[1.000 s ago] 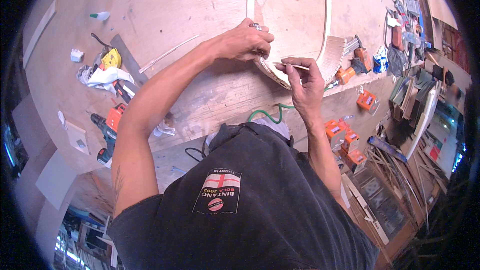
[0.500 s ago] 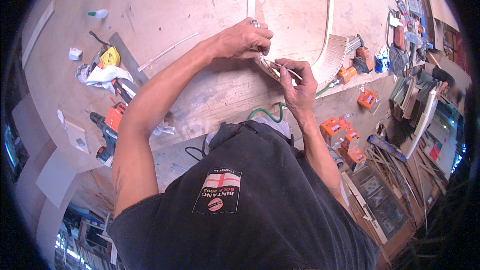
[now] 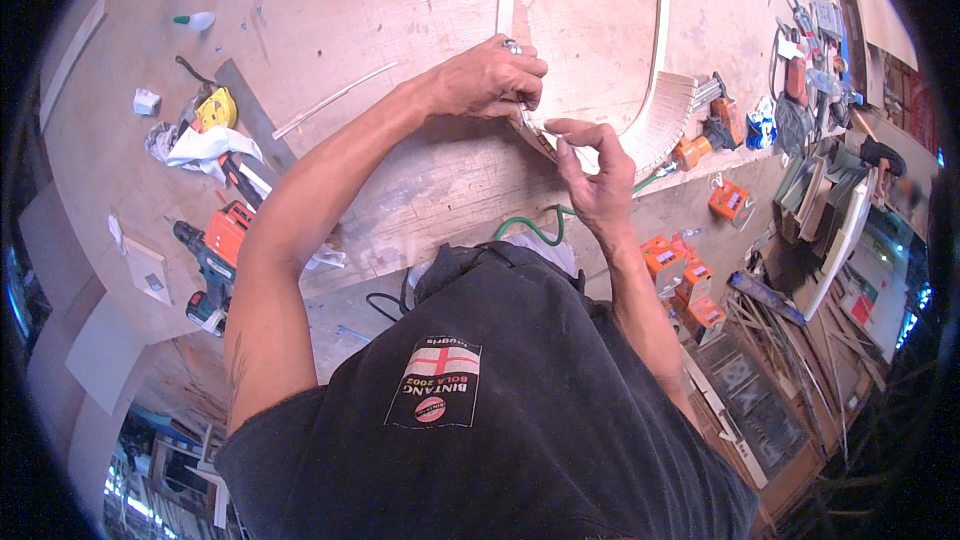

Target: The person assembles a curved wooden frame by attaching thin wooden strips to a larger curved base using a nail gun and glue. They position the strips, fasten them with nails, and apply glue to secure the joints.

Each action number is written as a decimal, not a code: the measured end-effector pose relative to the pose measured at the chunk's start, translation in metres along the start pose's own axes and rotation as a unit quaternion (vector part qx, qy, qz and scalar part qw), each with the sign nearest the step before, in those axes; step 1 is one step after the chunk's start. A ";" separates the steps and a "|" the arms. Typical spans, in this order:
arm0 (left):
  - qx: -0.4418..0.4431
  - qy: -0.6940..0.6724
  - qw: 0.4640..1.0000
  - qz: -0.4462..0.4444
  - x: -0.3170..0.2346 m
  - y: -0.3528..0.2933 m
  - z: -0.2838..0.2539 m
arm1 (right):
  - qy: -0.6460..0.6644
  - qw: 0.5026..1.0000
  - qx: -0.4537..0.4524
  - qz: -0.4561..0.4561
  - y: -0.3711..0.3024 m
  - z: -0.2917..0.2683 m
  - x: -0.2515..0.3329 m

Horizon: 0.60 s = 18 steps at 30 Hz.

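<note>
Head view: the left side of a bent wooden strip (image 3: 672, 105) is being pinched by the left grip (image 3: 490, 78), the nearer one. Just to its right, the right grip (image 3: 600, 175) is being held over the bend, thumb and forefinger curled toward the left; whether anything is being grasped there cannot be told. The strip is being supported by the surface (image 3: 430, 195) at its near edge, with the bend being swept rightward from the left grip and two long arms being pointed away from that edge. Pale wood is being shown, closely slit across the right side of the bend. Beyond it, an orange tool (image 3: 692, 151) is being kept near the same edge.
</note>
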<state>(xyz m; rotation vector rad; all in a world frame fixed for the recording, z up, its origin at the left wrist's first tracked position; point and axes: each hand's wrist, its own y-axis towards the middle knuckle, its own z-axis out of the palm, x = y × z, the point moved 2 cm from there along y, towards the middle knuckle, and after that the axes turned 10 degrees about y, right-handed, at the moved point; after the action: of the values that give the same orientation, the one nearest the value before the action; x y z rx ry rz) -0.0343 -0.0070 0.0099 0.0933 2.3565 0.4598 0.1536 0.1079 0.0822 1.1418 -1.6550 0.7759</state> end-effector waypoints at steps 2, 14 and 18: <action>-0.008 0.001 1.000 0.008 0.000 0.001 0.000 | -0.100 0.994 0.020 -0.044 0.007 -0.010 0.006; -0.014 -0.013 1.000 0.004 0.009 -0.002 0.013 | -0.311 0.946 0.091 0.019 0.015 -0.008 0.029; -0.024 -0.010 1.000 0.006 0.009 -0.003 0.013 | -0.331 0.938 0.105 0.021 0.015 -0.004 0.031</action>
<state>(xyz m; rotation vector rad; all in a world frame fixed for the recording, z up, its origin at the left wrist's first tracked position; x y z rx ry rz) -0.0320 -0.0038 -0.0061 0.0897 2.3246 0.5193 0.1368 0.1064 0.1132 1.6473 -2.1869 0.6364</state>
